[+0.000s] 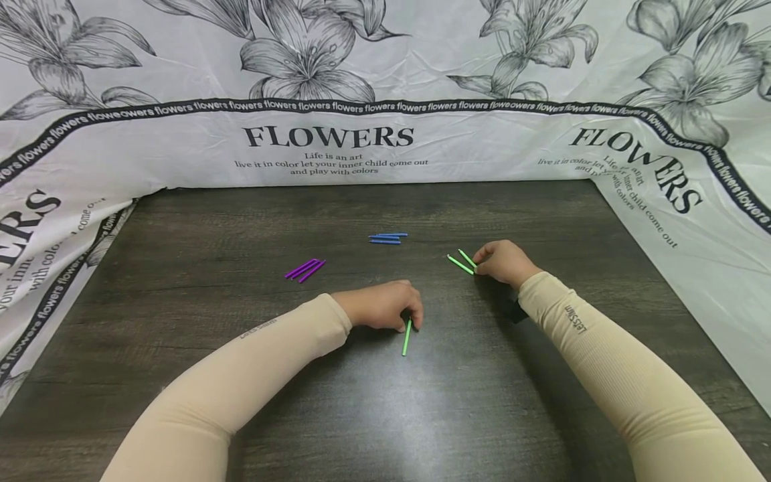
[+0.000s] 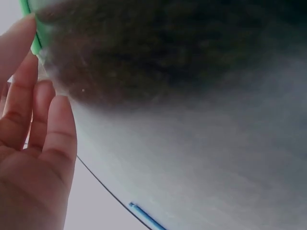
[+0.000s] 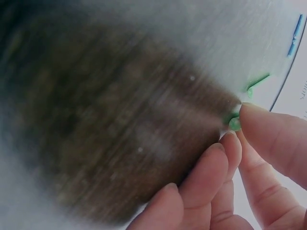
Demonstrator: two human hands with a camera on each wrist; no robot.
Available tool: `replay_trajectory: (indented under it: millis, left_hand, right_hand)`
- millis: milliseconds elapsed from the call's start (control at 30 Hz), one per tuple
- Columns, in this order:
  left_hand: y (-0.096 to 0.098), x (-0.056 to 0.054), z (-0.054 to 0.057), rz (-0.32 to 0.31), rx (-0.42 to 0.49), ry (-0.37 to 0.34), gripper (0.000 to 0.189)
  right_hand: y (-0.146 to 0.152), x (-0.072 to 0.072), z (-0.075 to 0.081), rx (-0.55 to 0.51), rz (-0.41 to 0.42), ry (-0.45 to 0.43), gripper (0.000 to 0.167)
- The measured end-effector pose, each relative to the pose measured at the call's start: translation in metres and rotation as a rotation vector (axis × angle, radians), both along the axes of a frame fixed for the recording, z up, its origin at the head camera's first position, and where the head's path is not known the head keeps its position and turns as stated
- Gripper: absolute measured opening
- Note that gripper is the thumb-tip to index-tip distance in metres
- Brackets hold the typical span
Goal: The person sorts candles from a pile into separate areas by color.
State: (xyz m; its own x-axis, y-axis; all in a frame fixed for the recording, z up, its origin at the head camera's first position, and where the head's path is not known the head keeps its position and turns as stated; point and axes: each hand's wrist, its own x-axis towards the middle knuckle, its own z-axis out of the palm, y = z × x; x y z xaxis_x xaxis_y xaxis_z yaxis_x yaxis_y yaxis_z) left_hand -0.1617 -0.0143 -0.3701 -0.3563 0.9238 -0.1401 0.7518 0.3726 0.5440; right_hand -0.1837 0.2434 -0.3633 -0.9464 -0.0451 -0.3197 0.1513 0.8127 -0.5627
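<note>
My left hand is low over the middle of the table, pinching the upper end of a thin green stick between thumb and fingertips. In the left wrist view that green stick shows at the thumb tip. Further right, my right hand pinches the near end of a second green stick. Its round end is visible by the thumb in the right wrist view. Just left of that one lies a third green stick, close to the fingers. Both hands' other fingers are partly hidden in the head view.
Several blue sticks lie in a small group toward the back of the dark wooden table. A group of purple sticks lies to the left. White flower-printed cloth rises along the back and both sides.
</note>
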Motion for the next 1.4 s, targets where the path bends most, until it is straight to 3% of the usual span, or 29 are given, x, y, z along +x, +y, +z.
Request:
replay_trajectory:
  millis: [200,533,933,1400]
  left_hand:
    - [0.006,-0.005,0.002,0.033,-0.059,-0.132,0.026]
    - [0.013,-0.009,0.009,0.034,-0.164,-0.192,0.022]
    - [0.019,-0.011,0.013,-0.022,-0.259,-0.138,0.015]
    - [0.02,-0.009,0.015,-0.043,-0.289,-0.101,0.011]
  right_hand:
    - [0.0,-0.001,0.0,0.005,0.002,-0.006,0.025]
    - [0.0,-0.001,0.0,0.004,-0.002,-0.02,0.027]
    - [0.0,-0.002,0.001,0.002,0.0,-0.029,0.027]
    - [0.001,-0.001,0.0,-0.001,0.003,-0.018,0.027]
